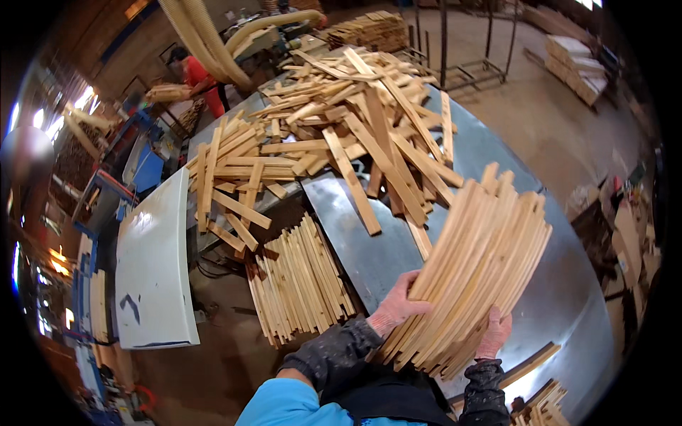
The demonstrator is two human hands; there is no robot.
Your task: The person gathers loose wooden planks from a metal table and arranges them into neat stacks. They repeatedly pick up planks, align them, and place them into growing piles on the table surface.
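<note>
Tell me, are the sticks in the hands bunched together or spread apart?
Bunched together: the held sticks lie side by side between the left hand and right hand; the pile beyond sprawls every way.

Woodworking workshop or small timber mill, indicated by: one large heap of loose, pale wooden slats on a grey sheet-metal worktable; one thick bundle of narrow, straight-edged wooden strips above the same table; one orderly lower stack of pale wooden sticks beside it; thick, beige, ribbed flexible ducts at the back; one brown pile of sawn boards beyond the heap; one dark, metal-framed rack.
</note>
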